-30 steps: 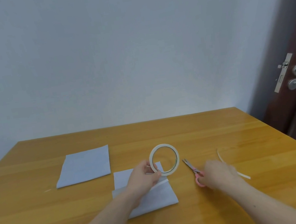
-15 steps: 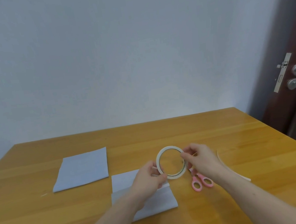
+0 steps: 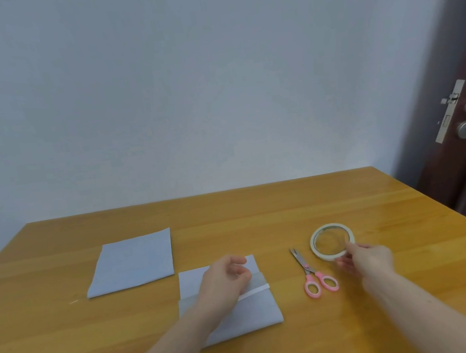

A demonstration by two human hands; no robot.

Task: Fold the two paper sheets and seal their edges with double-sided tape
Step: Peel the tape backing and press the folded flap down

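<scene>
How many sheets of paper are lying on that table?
2. One folded sheet lies apart at the table's left; the other sheet lies nearer, partly under the left hand. None seems hidden.

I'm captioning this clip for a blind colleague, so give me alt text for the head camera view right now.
On a wooden table, the right hand holds a tape roll beside pink-handled scissors, while the left hand rests on a folded paper sheet with a tape strip. A second folded sheet lies further left.
</scene>
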